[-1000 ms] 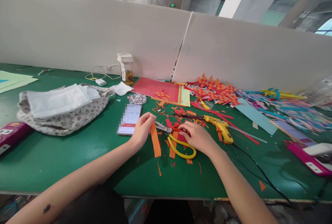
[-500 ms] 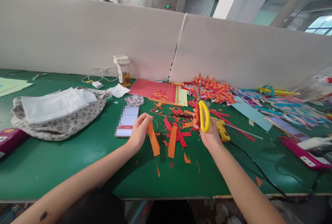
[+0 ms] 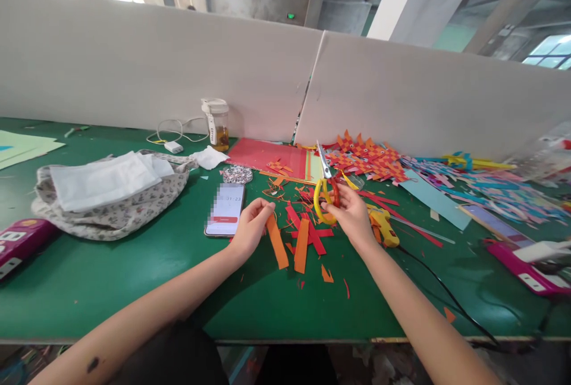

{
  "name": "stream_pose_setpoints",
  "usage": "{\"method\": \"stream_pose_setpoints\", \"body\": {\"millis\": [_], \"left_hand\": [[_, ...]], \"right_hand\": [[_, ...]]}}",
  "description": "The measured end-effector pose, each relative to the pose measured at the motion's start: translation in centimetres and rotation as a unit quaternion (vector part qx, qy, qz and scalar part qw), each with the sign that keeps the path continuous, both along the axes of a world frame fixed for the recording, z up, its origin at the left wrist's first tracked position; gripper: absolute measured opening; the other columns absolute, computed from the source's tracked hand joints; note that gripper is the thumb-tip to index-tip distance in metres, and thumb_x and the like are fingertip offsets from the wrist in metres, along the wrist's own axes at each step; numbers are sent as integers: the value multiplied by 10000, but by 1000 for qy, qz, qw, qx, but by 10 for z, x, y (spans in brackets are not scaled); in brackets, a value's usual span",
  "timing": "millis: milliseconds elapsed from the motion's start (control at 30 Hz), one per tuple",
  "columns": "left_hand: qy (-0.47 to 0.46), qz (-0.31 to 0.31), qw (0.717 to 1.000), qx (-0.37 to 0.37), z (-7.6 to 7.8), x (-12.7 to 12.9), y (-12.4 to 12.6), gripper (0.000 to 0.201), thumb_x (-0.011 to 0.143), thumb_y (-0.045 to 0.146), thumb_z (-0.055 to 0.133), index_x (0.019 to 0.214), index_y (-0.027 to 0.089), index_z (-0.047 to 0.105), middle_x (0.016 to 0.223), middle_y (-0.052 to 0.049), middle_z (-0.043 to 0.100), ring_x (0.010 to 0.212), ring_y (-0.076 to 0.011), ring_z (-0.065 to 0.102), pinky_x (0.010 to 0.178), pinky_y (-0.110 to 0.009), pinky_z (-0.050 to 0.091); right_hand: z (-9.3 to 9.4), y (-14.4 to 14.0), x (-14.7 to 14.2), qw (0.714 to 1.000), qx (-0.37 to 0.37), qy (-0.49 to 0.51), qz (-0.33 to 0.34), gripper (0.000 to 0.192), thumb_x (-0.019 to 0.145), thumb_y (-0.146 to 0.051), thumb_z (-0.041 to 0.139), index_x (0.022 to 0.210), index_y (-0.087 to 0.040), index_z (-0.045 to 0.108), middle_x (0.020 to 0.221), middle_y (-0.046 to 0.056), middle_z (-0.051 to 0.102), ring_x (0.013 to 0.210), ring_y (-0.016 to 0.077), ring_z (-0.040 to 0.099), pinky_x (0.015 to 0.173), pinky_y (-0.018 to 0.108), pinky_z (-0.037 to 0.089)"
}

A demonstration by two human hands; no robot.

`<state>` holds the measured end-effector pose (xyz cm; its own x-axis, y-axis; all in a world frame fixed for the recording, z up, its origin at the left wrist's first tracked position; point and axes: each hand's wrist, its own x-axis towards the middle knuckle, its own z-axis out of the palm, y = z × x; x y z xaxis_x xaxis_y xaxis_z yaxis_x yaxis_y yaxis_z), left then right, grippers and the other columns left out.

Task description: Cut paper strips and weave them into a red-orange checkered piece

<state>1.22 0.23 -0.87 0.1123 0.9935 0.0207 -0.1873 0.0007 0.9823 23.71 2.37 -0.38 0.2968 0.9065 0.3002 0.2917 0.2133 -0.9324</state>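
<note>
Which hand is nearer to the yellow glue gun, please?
Right. The right hand, holding the scissors, is close beside the yellow glue gun; the left hand is farther left, beside the smartphone.

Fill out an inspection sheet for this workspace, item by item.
Surface: green table, bare in front, strewn with paper toward the middle.
Job's things: scissors, blades pointing away from the person; orange strip; red strips lying crossed.
Clutter: paper scraps, phone, patterned cloth under white fabric.
Hands: left hand pinches the orange strip; right hand grips the scissors' handles.
Cables: black cord runs from the yellow glue gun; white cable looped near the jar.
Surroundings: pale partition behind the table.
</note>
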Motion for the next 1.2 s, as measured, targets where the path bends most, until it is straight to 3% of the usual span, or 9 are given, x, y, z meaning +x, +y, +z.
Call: {"method": "stream_pose_setpoints", "body": {"millis": [200, 300, 533, 633, 700, 833, 933, 1067, 1200], "left_hand": [[18, -13, 1000, 16, 3, 1, -2, 382, 733, 525, 573, 656, 176, 441, 492, 85, 343, 391, -35, 295, 372, -154, 230], [31, -19, 999, 26, 3, 0, -2, 404, 724, 522, 592, 607, 170, 431, 459, 84, 338, 386, -36, 301, 381, -159, 228], [42, -51, 998, 7, 4, -1, -3, 384, 722, 517, 600, 632, 148, 547, 504, 18, 544, 381, -51, 426, 403, -176, 335], [6, -27, 1000, -2, 4, 0, -3, 355, 727, 495, 606, 684, 145, 573, 631, -16, 616, 460, -73, 526, 474, -190, 410], [-18, 2, 1000, 8, 4, 0, -3, 323, 733, 476, 608, 738, 155, 575, 672, -6, 615, 497, -80, 556, 487, -187, 415], [-18, 49, 997, 54, 2, -1, -3, 265, 728, 416, 639, 834, 180, 579, 775, 6, 611, 566, -80, 592, 512, -180, 427], [-1, 58, 996, 71, 1, -1, -2, 241, 735, 391, 639, 853, 189, 581, 828, 1, 615, 582, -79, 602, 523, -183, 438], [8, 59, 995, 86, 0, -2, -1, 223, 738, 377, 639, 847, 188, 591, 844, -8, 625, 573, -81, 599, 527, -193, 449], [2, 69, 994, 87, 0, -2, 0, 217, 735, 366, 646, 842, 184, 595, 829, -5, 626, 562, -75, 593, 519, -187, 445]], "right_hand": [[36, 58, 0, 943, 29, -312, 111, 513, 631, -181, 691, 1130, -213, 578, 1104, 80, 647, 1020, 244, 605, 920, 434, 446], [38, 86, -16, 910, 23, -362, 200, 542, 584, -80, 692, 1102, -203, 591, 1119, 52, 648, 1003, 199, 617, 889, 348, 472], [40, 109, -32, 914, 58, -389, 96, 269, 684, -132, 604, 953, -140, 614, 1030, 106, 642, 970, 213, 587, 887, 385, 424], [54, 96, -22, 908, 42, -405, 96, 123, 740, -249, 575, 814, -161, 622, 786, 56, 662, 741, 176, 609, 721, 326, 460], [58, 76, -17, 878, -41, -447, 166, 172, 669, -343, 657, 714, -183, 615, 669, 24, 641, 620, 162, 591, 591, 283, 442], [48, 17, -17, 817, -174, -509, 206, 400, 586, -564, 675, 732, -201, 592, 761, 50, 641, 685, 205, 602, 568, 299, 438], [28, -27, -24, 843, -130, -513, 98, 494, 677, -595, 586, 943, -180, 552, 984, 125, 603, 931, 283, 579, 723, 373, 463], [8, -56, -37, 848, -106, -506, 119, 357, 777, -282, 540, 1100, -145, 474, 1093, 155, 558, 1095, 288, 505, 880, 400, 418], [2, -56, -51, 872, -128, -453, 136, 384, 733, -182, 543, 1104, -149, 447, 1059, 132, 584, 1039, 265, 546, 847, 378, 441]]}}
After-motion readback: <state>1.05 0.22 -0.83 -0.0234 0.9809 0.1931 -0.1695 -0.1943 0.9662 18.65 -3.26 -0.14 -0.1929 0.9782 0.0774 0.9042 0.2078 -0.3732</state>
